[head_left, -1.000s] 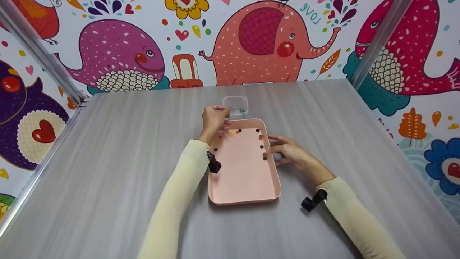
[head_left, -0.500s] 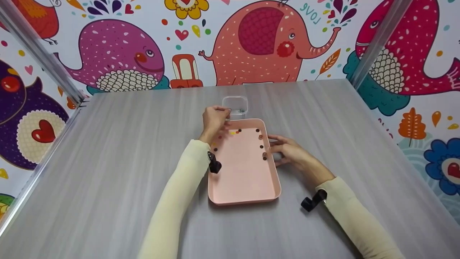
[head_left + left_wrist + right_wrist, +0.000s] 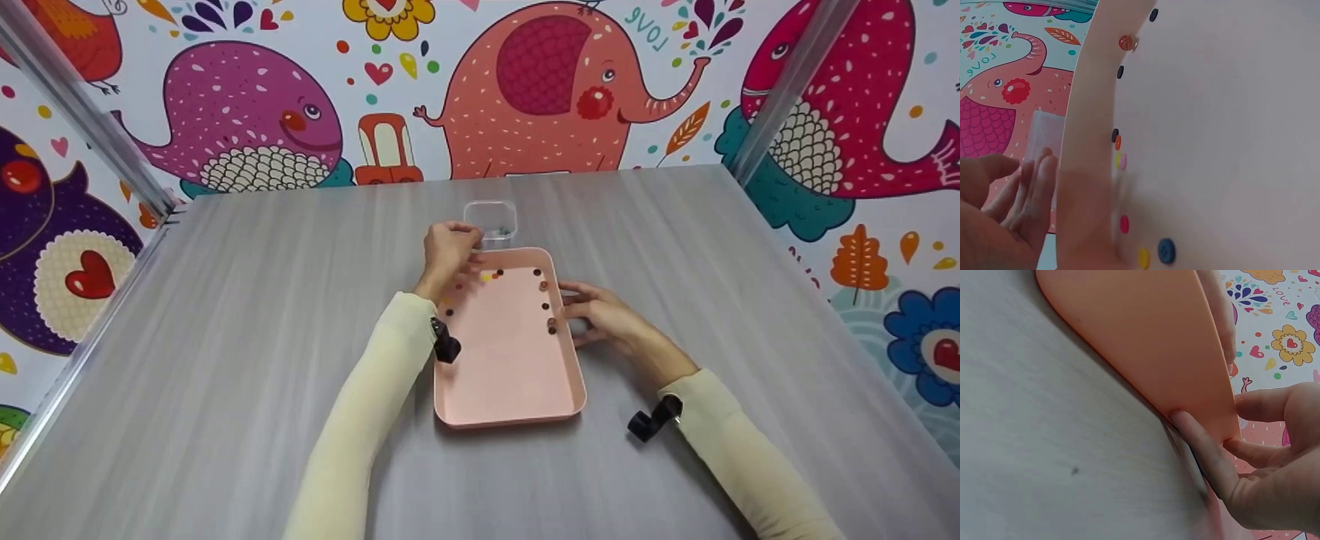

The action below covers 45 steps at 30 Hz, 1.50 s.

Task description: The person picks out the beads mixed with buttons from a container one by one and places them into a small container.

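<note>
A shallow pink tray (image 3: 510, 360) holds several small round buttons, mostly along its far and side walls. Just beyond its far end is a clear plastic container (image 3: 491, 214) with a few small greenish things inside. My left hand (image 3: 450, 251) reaches over the tray's far left corner, fingertips at the container's near left corner. In the left wrist view its fingers are extended beside the container; no button shows between them. My right hand (image 3: 607, 315) rests its fingertips against the outside of the tray's right wall, as the right wrist view also shows (image 3: 1266, 461).
Both hands work on a grey wood-grain table (image 3: 262, 337). Behind it stands a wall printed with cartoon animals (image 3: 540, 90). Metal posts (image 3: 787, 97) frame the sides. Dark wrist cameras (image 3: 655, 418) are strapped on both sleeves.
My left hand has shifted very slightly right at the container. My right hand, the tray and the buttons stay in place.
</note>
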### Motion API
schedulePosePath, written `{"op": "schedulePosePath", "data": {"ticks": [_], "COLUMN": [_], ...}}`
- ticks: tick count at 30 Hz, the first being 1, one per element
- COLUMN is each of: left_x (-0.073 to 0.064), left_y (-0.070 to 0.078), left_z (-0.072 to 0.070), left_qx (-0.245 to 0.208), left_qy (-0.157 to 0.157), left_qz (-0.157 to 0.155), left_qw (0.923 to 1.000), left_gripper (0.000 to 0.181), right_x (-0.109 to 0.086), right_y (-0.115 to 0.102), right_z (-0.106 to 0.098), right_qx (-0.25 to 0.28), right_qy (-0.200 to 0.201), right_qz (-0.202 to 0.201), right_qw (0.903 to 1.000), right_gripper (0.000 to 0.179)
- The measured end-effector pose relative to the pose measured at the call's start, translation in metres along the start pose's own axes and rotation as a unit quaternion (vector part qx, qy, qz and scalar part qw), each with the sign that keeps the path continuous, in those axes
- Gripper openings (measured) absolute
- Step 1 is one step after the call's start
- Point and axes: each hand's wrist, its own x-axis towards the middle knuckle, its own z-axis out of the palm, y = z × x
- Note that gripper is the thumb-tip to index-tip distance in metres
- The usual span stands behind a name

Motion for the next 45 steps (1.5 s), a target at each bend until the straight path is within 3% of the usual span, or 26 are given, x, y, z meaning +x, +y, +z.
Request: {"op": "schedulePosePath", "data": {"ticks": [23,30,37,45], "left_x": [-0.026,-0.031,-0.039,-0.047], "left_y": [-0.005,-0.003,-0.003,-0.004], "left_z": [0.005,0.006,0.009,0.014], "left_qx": [0.021,-0.012,-0.028,0.0], "left_qy": [-0.106,-0.118,-0.145,-0.179], "left_qz": [0.01,0.013,-0.002,-0.013], "left_qw": [0.9941,0.9928,0.9891,0.9837], "left_gripper": [0.024,0.023,0.02,0.022], "right_x": [0.0,0.001,0.0,0.0], "right_y": [0.0,0.0,-0.001,0.0], "right_z": [0.001,0.0,-0.001,-0.001], "right_qx": [0.003,0.0,0.0,0.009], "right_qy": [0.0,-0.005,-0.007,-0.01], "right_qz": [0.004,0.002,-0.001,0.002], "right_qw": [1.0,1.0,1.0,0.9999], "right_gripper": [0.067,0.067,0.07,0.071]}}
